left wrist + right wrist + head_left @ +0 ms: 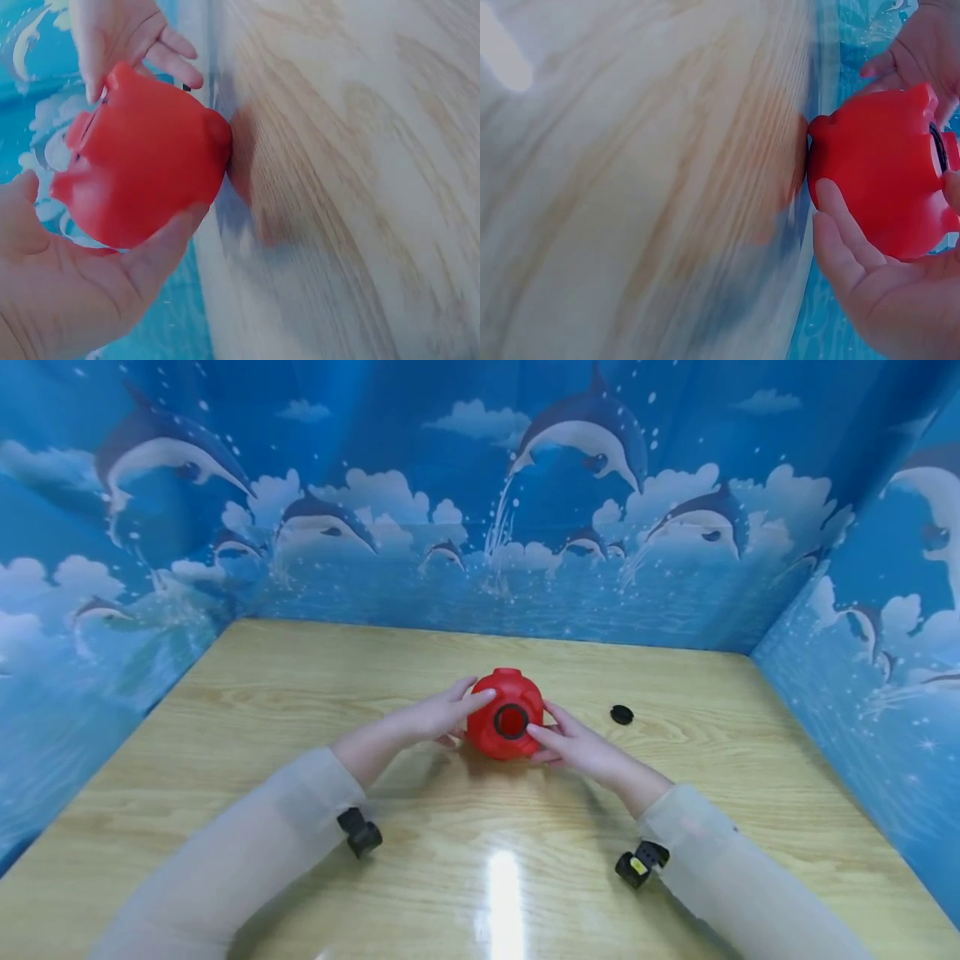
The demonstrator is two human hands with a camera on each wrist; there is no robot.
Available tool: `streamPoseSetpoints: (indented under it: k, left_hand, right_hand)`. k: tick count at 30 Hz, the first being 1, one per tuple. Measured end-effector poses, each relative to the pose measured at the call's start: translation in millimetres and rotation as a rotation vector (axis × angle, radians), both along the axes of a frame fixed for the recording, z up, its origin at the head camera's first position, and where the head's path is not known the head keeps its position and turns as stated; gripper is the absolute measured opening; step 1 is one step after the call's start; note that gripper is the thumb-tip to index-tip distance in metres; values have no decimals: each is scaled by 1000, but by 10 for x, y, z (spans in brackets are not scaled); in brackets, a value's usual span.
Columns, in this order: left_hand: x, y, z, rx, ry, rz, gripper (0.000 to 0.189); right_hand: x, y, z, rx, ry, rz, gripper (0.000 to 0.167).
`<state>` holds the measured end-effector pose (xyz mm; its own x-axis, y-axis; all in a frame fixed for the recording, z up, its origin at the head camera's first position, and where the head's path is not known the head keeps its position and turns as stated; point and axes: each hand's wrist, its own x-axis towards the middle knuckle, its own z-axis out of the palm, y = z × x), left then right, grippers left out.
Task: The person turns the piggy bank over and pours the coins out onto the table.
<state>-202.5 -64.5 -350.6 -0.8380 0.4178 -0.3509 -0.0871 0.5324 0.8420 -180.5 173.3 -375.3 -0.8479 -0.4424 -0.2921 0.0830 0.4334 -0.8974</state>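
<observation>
A round red piggy bank (507, 691) with short stubs on its body sits on the table, its black-rimmed round hole (512, 722) facing me. My left hand (441, 714) holds its left side, thumb laid over the top and the other fingers lower down. On the opposite side my right hand (573, 745) grips it, the thumb right at the hole's rim. In the right wrist view, fingers (844, 232) lie along the red body (877, 165). The left wrist view shows the underside of the piggy bank (150, 157) close over the wood.
A small black round cap (622, 714) lies on the wooden table (337, 672), to the right of the piggy bank. Blue curtains (420, 585) with dolphins and clouds stand along the table's back and sides. Black wrist cameras (360, 832) hang under both sleeves.
</observation>
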Motion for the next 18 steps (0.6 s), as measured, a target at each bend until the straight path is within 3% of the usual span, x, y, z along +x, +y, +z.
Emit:
streamPoseSetpoints:
  k: [3,7,18]
  left_hand:
    - [-40,-24,-6,56,-134,13,75]
    - [-90,-63,-41,102,-215,41,71]
    - [-135,-21,-74,229,-262,59,70]
  right_hand:
    - [6,18,4,-41,-29,-5,71]
    - [-6,11,28,-85,-74,-31,68]
    - [-61,-32,66,-151,-122,-100,72]
